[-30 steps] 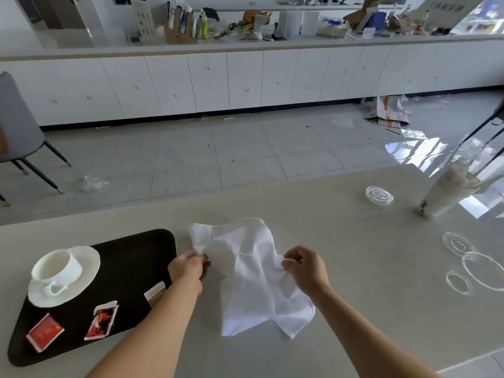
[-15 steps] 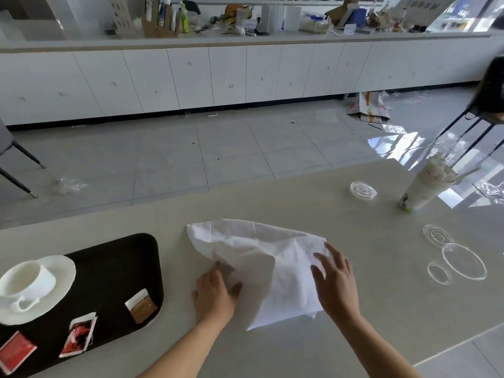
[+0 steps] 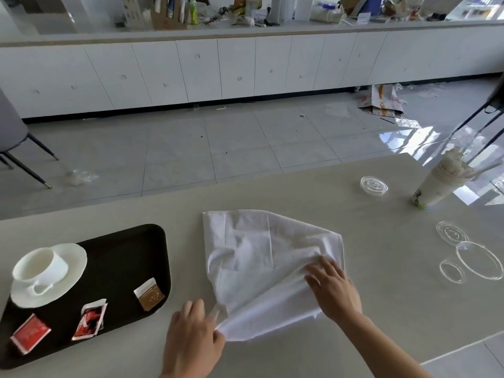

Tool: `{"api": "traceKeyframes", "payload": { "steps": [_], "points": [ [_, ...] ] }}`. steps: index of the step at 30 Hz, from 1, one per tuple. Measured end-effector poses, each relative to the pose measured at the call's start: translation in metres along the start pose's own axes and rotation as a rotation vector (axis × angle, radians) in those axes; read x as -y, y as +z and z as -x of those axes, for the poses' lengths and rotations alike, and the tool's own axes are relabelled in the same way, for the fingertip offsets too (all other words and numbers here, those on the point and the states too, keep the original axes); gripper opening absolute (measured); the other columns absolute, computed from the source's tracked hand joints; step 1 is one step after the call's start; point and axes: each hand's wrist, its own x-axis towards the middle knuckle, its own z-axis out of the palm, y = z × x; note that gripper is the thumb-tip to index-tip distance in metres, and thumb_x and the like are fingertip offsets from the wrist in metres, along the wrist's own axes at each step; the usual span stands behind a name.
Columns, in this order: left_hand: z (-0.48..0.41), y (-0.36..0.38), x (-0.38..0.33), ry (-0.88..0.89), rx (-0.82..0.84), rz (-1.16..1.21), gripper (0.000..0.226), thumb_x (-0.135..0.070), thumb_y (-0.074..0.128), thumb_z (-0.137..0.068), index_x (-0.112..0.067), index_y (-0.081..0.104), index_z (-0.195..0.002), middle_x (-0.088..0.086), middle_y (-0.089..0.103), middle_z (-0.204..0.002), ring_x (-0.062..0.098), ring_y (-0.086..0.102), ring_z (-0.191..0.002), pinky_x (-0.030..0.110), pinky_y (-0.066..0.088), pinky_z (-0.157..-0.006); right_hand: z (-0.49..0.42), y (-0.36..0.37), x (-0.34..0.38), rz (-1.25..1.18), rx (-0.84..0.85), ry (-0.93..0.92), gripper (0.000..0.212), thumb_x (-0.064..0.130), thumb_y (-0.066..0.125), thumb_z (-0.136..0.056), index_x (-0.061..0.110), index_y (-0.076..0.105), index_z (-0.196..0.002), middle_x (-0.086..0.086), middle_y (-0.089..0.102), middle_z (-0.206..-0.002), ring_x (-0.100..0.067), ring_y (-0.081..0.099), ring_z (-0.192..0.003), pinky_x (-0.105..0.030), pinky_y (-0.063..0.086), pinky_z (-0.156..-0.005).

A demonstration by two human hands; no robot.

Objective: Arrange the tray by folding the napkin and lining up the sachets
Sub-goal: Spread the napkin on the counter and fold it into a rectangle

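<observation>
Closest to the person, at about 6 o'clock, the left hand (image 3: pixel 195 339) pinches the near corner of the white napkin (image 3: pixel 261 257) between thumb and fingers, closed on the cloth. A little farther, toward 4 o'clock, the right hand (image 3: pixel 334 289) lies flat and open on the napkin's right side, pressing it down and gripping nothing.

The napkin is on the table (image 3: pixel 381 331), not on the tray. It sits just right of the tray, in the middle of the view. It looks soft, thin and light. It is wrinkled and would bunch up or slide if pushed hard. The corners and edges are the best places to hold it, with the other hand flat to keep it still.

At 8 o'clock is the black tray (image 3: pixel 122 257). On it lie three sachets, not in a line: a red sachet (image 3: pixel 30 332) nearest, a torn red sachet (image 3: pixel 91 320) beside it, and a brown sachet (image 3: pixel 149 294) more to the right. They look small, light and easy to pick up by an edge. Behind them a white cup (image 3: pixel 41 266) sits on a saucer (image 3: pixel 69 271). The cup could break, so move gently near it.

Farther off, at 2 o'clock, are clear lids (image 3: pixel 478 263) and a stack of paper cups (image 3: pixel 439 184).
</observation>
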Motion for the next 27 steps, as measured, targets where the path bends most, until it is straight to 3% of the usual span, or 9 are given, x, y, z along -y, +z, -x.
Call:
{"api": "traceKeyframes", "payload": {
  "steps": [3, 5, 9, 11, 13, 18, 21, 24, 27],
  "points": [
    [0.016, -0.007, -0.001, -0.012, 0.059, 0.037, 0.028, -0.041, 0.062, -0.057, -0.018, 0.056, -0.043, -0.004, 0.054, -0.066, 0.02, 0.057, -0.064, 0.036, 0.043, -0.053, 0.001, -0.001, 0.009, -0.025, -0.125, 0.03, 0.037, 0.057, 0.045, -0.094, 0.04, 0.064, -0.121, 0.01, 0.049, -0.147, -0.019, 0.039, -0.136, -0.036, 0.044, -0.103],
    [0.004, -0.009, 0.001, -0.049, -0.046, 0.139, 0.031, -0.039, 0.059, -0.07, -0.019, 0.052, -0.047, -0.006, 0.052, -0.066, 0.019, 0.056, -0.063, 0.037, 0.045, -0.056, -0.005, -0.002, 0.02, -0.075, -0.15, 0.031, 0.043, 0.056, 0.046, -0.094, 0.035, 0.06, -0.128, 0.007, 0.045, -0.151, -0.022, 0.036, -0.138, -0.04, 0.042, -0.105],
    [-0.038, -0.003, -0.001, -0.02, -0.035, 0.079, 0.026, -0.034, 0.048, -0.085, -0.02, 0.066, -0.095, 0.008, 0.062, -0.112, 0.032, 0.059, -0.106, 0.042, 0.051, -0.085, -0.012, 0.005, 0.045, -0.001, 0.129, -0.118, 0.06, 0.064, 0.036, -0.095, 0.045, 0.025, -0.151, 0.01, 0.004, -0.166, -0.023, 0.0, -0.153, -0.045, 0.011, -0.122],
    [-0.057, 0.007, 0.005, -0.003, 0.137, -0.015, 0.041, -0.041, 0.039, -0.094, -0.031, 0.05, -0.132, 0.009, 0.04, -0.149, 0.032, 0.032, -0.142, 0.047, 0.035, -0.109, -0.011, 0.009, 0.048, 0.067, 0.219, -0.178, 0.064, 0.066, 0.032, -0.093, 0.049, 0.011, -0.152, 0.009, -0.009, -0.165, -0.024, -0.009, -0.153, -0.046, 0.001, -0.123],
    [-0.068, 0.016, 0.016, -0.115, 0.221, 0.003, 0.044, -0.044, 0.035, -0.098, -0.039, 0.037, -0.142, 0.008, 0.026, -0.157, 0.032, 0.019, -0.146, 0.049, 0.027, -0.114, -0.008, 0.004, 0.04, 0.067, 0.19, -0.114, 0.066, 0.065, 0.036, -0.094, 0.048, 0.011, -0.152, 0.008, -0.008, -0.165, -0.024, -0.006, -0.153, -0.047, -0.001, -0.122],
    [-0.069, 0.02, 0.028, -0.642, -0.034, 0.481, 0.052, -0.032, 0.057, -0.092, -0.009, 0.045, -0.137, 0.017, 0.056, -0.129, 0.034, 0.051, -0.121, 0.046, 0.045, -0.097, 0.011, -0.019, -0.001, -0.167, -0.348, 0.294, 0.056, 0.037, 0.064, -0.091, 0.009, 0.05, -0.137, -0.019, 0.051, -0.14, -0.042, 0.047, -0.121, -0.048, 0.041, -0.1],
    [-0.072, 0.027, 0.021, -0.807, 0.091, 0.623, 0.054, -0.035, 0.061, -0.089, -0.009, 0.05, -0.135, 0.011, 0.065, -0.122, 0.032, 0.06, -0.11, 0.039, 0.049, -0.087, 0.023, -0.023, -0.011, -0.235, -0.158, 0.521, 0.046, 0.039, 0.062, -0.091, 0.003, 0.056, -0.12, -0.024, 0.06, -0.118, -0.043, 0.053, -0.108, -0.046, 0.044, -0.093],
    [-0.084, 0.022, 0.014, -0.931, 0.04, 0.889, 0.021, -0.029, 0.069, -0.084, -0.009, 0.07, -0.09, 0.011, 0.073, -0.092, 0.027, 0.064, -0.078, 0.034, 0.049, -0.066, 0.023, -0.029, -0.001, -0.392, -0.092, 0.523, 0.03, 0.029, 0.064, -0.089, 0.007, 0.065, -0.109, -0.02, 0.069, -0.105, -0.039, 0.062, -0.099, -0.041, 0.049, -0.082],
    [-0.092, 0.015, 0.014, -0.926, -0.028, 1.021, 0.028, -0.022, 0.068, -0.085, -0.007, 0.061, -0.062, 0.008, 0.063, -0.062, 0.022, 0.053, -0.057, 0.029, 0.038, -0.053, 0.022, -0.036, 0.006, -0.689, -0.073, 0.447, 0.035, 0.017, 0.069, -0.083, 0.018, 0.069, -0.119, -0.004, 0.075, -0.102, -0.025, 0.069, -0.093, -0.036, 0.053, -0.08]
  ]
}}
